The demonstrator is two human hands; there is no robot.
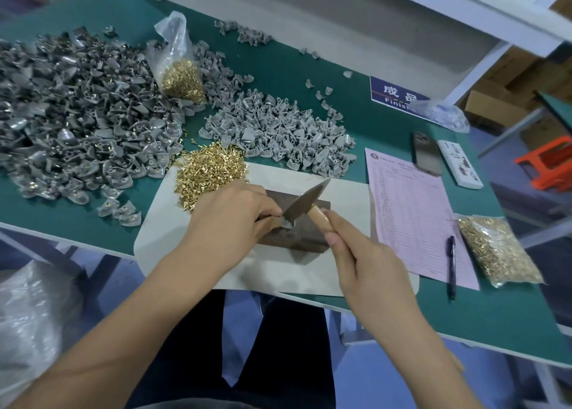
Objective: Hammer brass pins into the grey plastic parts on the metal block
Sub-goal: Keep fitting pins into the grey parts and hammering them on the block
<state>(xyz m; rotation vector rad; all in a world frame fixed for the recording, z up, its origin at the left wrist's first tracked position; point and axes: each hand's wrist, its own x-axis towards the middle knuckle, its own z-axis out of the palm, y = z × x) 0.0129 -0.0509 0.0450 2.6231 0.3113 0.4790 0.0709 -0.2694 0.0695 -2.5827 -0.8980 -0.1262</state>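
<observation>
A dark metal block (305, 238) sits on a white mat (278, 272) at the table's near edge. On the block's left part lies a grey plastic part (283, 225), pinched by my left hand (229, 219). My right hand (365, 260) grips the wooden handle of a small hammer (305, 204), whose metal head is down against the part. Just behind my left hand on the mat lies a loose heap of brass pins (209, 168).
A big pile of grey parts (77, 111) covers the left of the green table, a smaller pile (278, 130) the middle. Bags of pins lie at back (182, 77) and right (498, 250). Pink form (414, 216), pen (452, 263), phone (426, 153) to the right.
</observation>
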